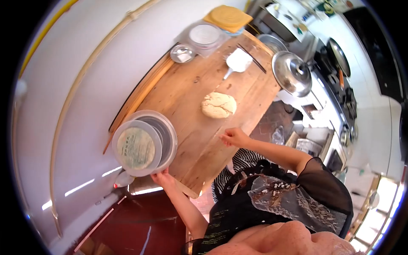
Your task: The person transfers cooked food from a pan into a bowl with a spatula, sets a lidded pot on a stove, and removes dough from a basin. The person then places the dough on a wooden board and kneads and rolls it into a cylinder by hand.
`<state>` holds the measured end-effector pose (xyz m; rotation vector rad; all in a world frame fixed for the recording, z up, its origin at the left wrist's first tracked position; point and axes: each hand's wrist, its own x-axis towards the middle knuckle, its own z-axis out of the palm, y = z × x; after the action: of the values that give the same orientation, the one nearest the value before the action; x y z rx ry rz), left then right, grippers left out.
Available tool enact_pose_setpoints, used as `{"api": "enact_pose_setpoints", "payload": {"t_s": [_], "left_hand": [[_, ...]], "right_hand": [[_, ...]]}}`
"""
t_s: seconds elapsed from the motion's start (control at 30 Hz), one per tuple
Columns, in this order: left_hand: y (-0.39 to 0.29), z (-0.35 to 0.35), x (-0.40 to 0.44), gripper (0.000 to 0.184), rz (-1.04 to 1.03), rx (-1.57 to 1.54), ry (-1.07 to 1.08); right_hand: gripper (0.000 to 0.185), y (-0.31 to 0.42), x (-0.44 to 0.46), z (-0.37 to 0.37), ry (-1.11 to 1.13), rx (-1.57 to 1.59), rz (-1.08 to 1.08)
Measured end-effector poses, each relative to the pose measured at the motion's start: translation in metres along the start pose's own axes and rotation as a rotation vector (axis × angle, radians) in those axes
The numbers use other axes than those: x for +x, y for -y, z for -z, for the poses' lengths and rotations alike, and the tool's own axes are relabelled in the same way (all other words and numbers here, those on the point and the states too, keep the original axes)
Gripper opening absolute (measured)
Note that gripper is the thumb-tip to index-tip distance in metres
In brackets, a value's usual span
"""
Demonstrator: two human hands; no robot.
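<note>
On the wooden plank worktop (pixel 193 148), head view, a rounded, cracked dough lump (pixel 218 105) lies beyond the right hand (pixel 235 137), whose fingers are curled together. Left hand (pixel 163 177), arm extended, grips the round plastic basin (pixel 172 142) at its rim.

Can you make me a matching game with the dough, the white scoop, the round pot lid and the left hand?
Things:
1. dough
2. white scoop
3. pot lid
4. left hand

Clues:
A. shiny metal, with a dark knob
B. holding the rim of a plastic tub
C. pale, with cracks on top
D. lying beside dark sticks

Right pairs: 1-C, 2-D, 3-A, 4-B
</note>
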<state>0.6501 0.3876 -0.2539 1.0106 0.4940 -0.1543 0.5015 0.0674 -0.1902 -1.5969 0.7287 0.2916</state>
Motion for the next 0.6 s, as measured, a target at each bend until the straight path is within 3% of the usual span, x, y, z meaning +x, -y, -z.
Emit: {"api": "enact_pose_setpoints", "payload": {"t_s": [0.13, 0.23, 0.3, 0.4, 0.5, 0.6], "left_hand": [[-0.011, -0.014, -0.034, 0.041, -0.057, 0.099, 0.154], [-0.005, -0.045, -0.059, 0.039, -0.041, 0.183, 0.244], [0.002, -0.067, -0.087, 0.038, -0.018, 0.221, 0.298], [0.021, -0.100, -0.132, 0.036, 0.026, 0.313, 0.351], [0.052, -0.142, -0.175, 0.031, 0.128, 0.377, 0.350], [0.093, -0.171, -0.220, 0.034, 0.174, 0.387, 0.487]], "right_hand": [[0.037, -0.005, -0.033, 0.016, -0.147, 0.089, 0.039], [0.043, 0.005, -0.040, 0.031, -0.128, 0.244, 0.052], [0.057, 0.007, -0.047, 0.044, -0.094, 0.346, 0.062], [0.056, 0.013, -0.073, 0.072, -0.161, 0.525, 0.126], [0.054, 0.004, -0.100, 0.119, -0.170, 0.566, 0.174], [0.053, -0.031, -0.135, 0.170, -0.285, 0.539, 0.179]]}}
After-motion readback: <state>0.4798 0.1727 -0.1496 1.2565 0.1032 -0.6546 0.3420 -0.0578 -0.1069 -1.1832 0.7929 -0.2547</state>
